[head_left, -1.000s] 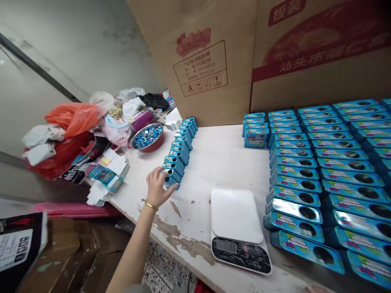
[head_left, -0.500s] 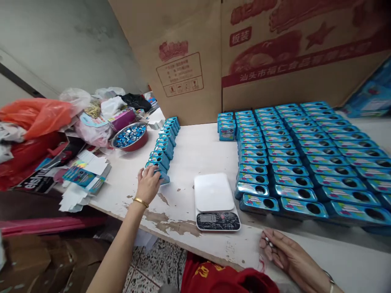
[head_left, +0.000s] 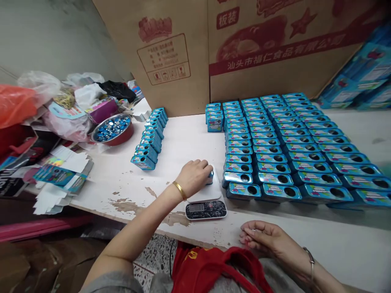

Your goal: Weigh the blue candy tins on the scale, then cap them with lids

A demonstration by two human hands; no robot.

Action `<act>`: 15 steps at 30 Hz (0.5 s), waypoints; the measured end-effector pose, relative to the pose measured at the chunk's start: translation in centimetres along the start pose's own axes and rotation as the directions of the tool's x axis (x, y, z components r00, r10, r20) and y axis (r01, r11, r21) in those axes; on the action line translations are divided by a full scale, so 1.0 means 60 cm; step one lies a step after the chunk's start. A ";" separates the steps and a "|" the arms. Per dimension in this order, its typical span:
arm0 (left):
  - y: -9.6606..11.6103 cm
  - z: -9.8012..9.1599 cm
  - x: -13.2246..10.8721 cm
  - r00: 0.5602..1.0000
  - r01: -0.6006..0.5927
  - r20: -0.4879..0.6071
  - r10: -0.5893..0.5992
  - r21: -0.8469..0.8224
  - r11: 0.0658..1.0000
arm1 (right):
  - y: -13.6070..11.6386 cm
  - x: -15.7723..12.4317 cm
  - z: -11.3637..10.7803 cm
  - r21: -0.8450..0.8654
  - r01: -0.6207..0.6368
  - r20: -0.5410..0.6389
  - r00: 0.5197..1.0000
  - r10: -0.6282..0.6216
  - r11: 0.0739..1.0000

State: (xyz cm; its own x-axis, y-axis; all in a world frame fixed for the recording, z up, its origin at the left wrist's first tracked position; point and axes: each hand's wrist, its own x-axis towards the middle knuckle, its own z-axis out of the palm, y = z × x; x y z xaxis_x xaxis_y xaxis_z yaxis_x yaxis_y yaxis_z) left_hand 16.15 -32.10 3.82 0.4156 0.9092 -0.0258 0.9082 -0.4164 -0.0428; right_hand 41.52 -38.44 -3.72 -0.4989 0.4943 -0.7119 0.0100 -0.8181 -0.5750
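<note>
My left hand, with a gold bangle at the wrist, is closed over a small blue tin on the white platform of a digital kitchen scale. Most of that tin is hidden by the fingers. Low on the right, my right hand hovers near the table's front edge, its fingers curled around small white pieces that barely show. Left of the scale runs a row of similar blue tins, their tops with round dark holes. Rows of many more tins fill the table right of the scale.
A red-rimmed metal bowl of blue-and-silver wrapped pieces stands at the left. Flattened blue-and-white cartons overhang the left edge near plastic bags. Large cardboard boxes wall off the back. Blue packs are piled back right.
My left hand has taken the nearest tin from the left row and carried it right onto the scale. My right hand's fingers have curled in more. The whole view has shifted slightly.
</note>
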 end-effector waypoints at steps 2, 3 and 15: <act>-0.017 0.001 -0.012 0.993 0.001 -0.115 -0.013 -0.107 0.994 | -0.003 -0.004 0.003 -0.058 0.016 0.018 1.000 -0.015 0.998; -0.029 0.002 -0.023 0.980 0.014 -0.196 -0.048 -0.175 0.985 | -0.005 -0.005 0.005 -0.098 0.034 0.036 0.999 -0.030 0.995; -0.076 0.196 -0.240 0.765 0.447 -0.156 -0.625 -0.570 0.689 | -0.112 -0.003 0.069 -0.597 0.396 0.099 0.899 -0.426 0.697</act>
State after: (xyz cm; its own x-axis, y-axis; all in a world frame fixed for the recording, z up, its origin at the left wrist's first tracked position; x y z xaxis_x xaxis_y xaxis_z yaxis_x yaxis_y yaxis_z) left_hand 5.48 -43.35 -7.34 -0.2417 0.9566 0.1625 0.8403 0.1226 0.5280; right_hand 37.98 -34.27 1.95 -0.5385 0.7642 -0.3550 0.3268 -0.1989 -0.9239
